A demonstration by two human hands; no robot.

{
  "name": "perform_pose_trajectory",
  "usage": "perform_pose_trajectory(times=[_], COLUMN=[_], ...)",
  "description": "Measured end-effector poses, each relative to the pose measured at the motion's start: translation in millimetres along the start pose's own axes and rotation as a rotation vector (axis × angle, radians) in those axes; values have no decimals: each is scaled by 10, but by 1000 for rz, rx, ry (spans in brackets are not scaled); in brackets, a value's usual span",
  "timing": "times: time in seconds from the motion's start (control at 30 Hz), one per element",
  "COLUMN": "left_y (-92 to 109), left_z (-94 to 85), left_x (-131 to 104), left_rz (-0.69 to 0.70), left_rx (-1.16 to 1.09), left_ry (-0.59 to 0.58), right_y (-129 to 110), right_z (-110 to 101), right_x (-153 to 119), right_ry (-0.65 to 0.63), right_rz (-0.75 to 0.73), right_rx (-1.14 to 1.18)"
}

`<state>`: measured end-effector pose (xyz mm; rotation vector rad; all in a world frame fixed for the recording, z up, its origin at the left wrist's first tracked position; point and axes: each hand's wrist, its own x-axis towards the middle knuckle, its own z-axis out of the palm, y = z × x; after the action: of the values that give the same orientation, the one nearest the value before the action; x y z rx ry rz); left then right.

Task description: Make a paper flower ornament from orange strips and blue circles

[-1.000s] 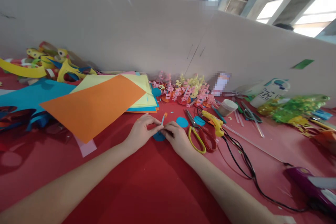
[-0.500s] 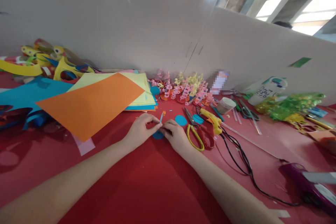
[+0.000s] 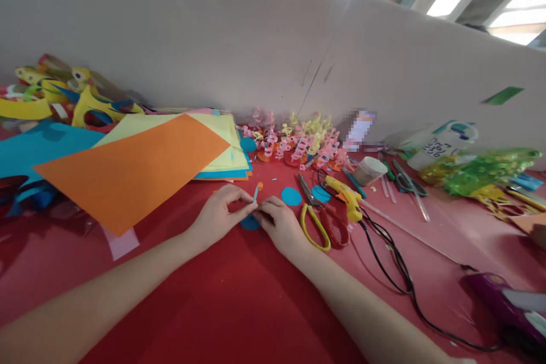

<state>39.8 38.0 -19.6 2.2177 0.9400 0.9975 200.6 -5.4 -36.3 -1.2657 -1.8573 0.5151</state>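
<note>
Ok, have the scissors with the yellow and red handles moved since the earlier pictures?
No. Judged against the two blue circles, the scissors lie just as before; only the camera's view has shifted.

a papercraft workspace, with orange paper, scissors and a yellow glue gun on a red table

— Hands?
— Left hand and right hand: both bare, fingers slim, nails too small to make out.
— Arms?
— Left forearm, right forearm: uncovered as far as visible, smooth, tapering toward narrow wrists.
</note>
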Motion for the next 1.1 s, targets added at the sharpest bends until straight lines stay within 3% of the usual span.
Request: perform_pose_trajectory(times=[0.27, 0.83, 1.1], left_y=[-15, 49, 110], left_z=[8, -14, -22], left_x=[2, 1, 10], left_rz=[14, 12, -67], left_rx=[15, -9, -60], left_ry=[18, -19, -14], right_y=[-28, -23, -17], right_z=[-42, -48, -30], right_x=[2, -20, -7], right_ry=[26, 16, -17], right_rz=[57, 6, 7], right_rx=[5, -35, -24])
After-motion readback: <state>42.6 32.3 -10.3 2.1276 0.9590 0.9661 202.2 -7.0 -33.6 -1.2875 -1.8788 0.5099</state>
